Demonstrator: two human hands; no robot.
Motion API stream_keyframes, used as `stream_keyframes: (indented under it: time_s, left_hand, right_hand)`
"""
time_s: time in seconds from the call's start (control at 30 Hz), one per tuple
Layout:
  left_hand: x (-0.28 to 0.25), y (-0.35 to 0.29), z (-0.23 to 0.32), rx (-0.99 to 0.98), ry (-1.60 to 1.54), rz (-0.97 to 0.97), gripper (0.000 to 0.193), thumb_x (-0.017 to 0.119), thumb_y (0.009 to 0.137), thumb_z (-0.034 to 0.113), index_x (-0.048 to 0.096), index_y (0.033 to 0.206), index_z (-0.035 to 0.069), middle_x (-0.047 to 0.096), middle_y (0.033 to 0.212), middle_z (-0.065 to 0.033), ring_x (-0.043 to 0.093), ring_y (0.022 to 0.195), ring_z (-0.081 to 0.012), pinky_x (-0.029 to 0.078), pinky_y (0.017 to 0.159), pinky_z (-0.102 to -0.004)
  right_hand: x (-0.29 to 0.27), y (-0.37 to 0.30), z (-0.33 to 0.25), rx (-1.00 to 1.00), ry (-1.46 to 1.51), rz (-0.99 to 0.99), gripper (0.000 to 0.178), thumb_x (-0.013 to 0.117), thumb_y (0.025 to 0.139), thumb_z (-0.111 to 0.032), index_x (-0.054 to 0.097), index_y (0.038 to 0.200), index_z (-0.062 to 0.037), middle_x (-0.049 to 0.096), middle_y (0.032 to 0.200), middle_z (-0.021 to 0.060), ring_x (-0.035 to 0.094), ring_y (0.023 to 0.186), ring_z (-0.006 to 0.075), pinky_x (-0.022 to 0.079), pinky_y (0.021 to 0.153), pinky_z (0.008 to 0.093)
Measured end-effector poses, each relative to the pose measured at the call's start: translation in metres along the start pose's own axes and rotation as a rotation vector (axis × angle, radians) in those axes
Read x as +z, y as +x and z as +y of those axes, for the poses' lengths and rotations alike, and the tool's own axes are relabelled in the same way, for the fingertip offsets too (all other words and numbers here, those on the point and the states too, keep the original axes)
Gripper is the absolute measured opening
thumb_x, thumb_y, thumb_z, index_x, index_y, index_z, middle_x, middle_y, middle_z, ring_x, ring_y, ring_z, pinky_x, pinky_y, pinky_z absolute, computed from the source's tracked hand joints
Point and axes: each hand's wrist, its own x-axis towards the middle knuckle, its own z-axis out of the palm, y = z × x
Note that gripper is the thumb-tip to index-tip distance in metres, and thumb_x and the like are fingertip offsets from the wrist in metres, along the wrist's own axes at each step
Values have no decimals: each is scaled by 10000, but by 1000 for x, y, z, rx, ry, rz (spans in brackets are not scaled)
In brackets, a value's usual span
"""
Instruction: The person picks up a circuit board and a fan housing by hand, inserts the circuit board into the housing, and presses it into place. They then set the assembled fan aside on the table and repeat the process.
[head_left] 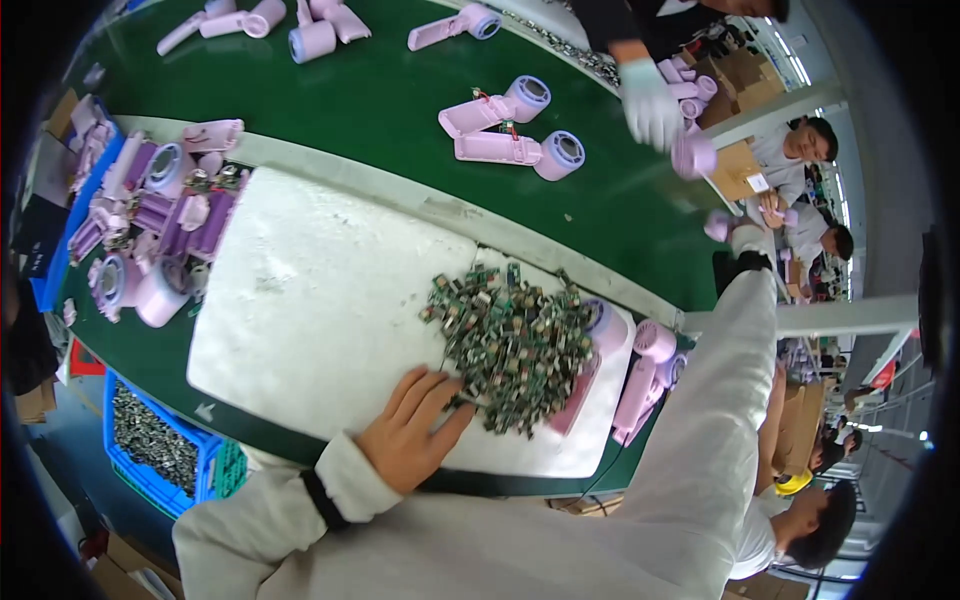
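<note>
My left hand [412, 430] lies on a white foam board, fingers apart, their tips at the near left edge of a heap of small green circuit boards [515, 350]. Nothing shows in its grasp. My right arm reaches far out to the right across the green belt. At its end my right hand [748, 238] is small and blurred, right beside a pink fan piece [718, 225]; whether the fingers grip it cannot be made out. Partly behind the heap, a pink handheld fan [578, 395] with a lilac head rests on the foam board [320, 300].
Two opened pink fans [515, 150] with wires lie on the green belt [350, 110]. Pink fan shells [165, 220] crowd the left side. A blue crate [155, 440] of small parts stands lower left. Opposite, a co-worker's gloved hand [650, 105] is near another pink fan piece [693, 155].
</note>
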Motion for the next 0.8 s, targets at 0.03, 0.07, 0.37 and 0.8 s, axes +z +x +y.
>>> stream_keyframes:
  time_s: [0.03,0.07,0.37,0.8]
  left_hand:
    - [4,1,-5,43,-1,-11,291,620,826,45,656,1112,2,576,1234,-179,565,1159,-361,455,1052,-523]
    - [8,1,-7,37,-14,4,293,617,834,43,648,1122,-3,570,1230,-179,563,1156,-364,446,1062,-530]
    - [-8,-7,-4,-83,-180,323,258,679,876,12,647,1132,19,603,1170,-170,603,1095,-344,487,1004,-487]
    - [-108,-96,-47,-561,-543,451,250,580,976,-48,637,1219,-31,670,1055,-116,679,894,-156,526,806,-258]
  right_hand:
    - [-2,-6,21,44,43,-14,347,498,963,-356,731,1001,-102,727,1034,190,713,966,355,567,734,486]
    - [-13,-16,16,58,66,-17,347,498,963,-356,731,1001,-102,727,1034,190,713,966,355,567,734,486]
    - [-331,-292,-157,-127,2357,-313,436,509,990,-165,538,1386,15,600,869,20,529,698,75,463,636,197]
    - [-414,-510,-353,-468,1659,-636,450,569,997,-127,547,1447,-114,674,858,61,638,696,134,501,598,294]
